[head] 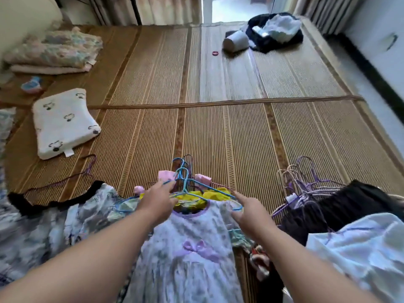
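A white dress with lilac trim and a lilac bow (192, 243) lies on the woven mat at the near edge, hung on a light blue wire hanger (185, 182). My left hand (158, 201) holds the hanger's left shoulder between fingers and thumb. My right hand (251, 213) pinches the hanger's right end, index finger stretched along the wire. Under the dress lie a yellow garment (209, 193) and more hangers with pink clips (166, 176).
A blue-and-white patterned garment with a black collar (65, 217) lies to the left. To the right lie black clothes on purple hangers (306, 189). A white pillow (63, 125), folded bedding (56, 51), a white cup (236, 41) and a dark bag (275, 31) rest farther off on the mat (229, 132).
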`<state>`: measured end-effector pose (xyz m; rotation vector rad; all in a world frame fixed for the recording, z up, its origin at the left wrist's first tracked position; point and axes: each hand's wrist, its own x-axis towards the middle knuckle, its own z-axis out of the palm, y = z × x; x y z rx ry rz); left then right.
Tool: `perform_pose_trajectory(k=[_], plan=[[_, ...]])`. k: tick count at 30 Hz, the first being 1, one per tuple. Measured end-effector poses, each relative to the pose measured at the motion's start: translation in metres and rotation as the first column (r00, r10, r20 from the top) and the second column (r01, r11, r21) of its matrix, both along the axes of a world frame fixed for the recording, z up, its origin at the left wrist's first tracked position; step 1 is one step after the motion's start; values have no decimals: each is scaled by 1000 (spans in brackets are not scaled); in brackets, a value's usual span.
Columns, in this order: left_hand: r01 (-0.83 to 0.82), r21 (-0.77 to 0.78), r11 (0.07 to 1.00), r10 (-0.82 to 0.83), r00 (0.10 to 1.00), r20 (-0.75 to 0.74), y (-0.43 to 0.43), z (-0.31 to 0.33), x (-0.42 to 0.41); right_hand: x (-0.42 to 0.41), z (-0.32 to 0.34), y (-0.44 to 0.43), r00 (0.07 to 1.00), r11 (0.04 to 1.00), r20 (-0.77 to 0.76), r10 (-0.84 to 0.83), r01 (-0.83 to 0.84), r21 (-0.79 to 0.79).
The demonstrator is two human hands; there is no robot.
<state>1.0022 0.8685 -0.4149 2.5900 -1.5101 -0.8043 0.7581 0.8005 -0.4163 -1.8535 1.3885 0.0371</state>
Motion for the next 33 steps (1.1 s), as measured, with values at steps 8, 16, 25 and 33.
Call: perform_pose_trajectory(k=[8,16,25,33], plan=[[304,-79,949,-314,923,-222,-17,43,-218,-222,48,15,986,999,-163,-18,11,-49],[268,42,962,-253,942,-222,-21,17,-382,-379,34,-33,969,998,-242,-44,33,-50],[-96,248,964,129,984,-122,-8,-38,-379,-365,-15,-105,899,979,-408,159,-197,-52],[-80,264,961,122,981,-148,-6,-17,-386,-375,15,-91,863,897,-256,436,-440,45]])
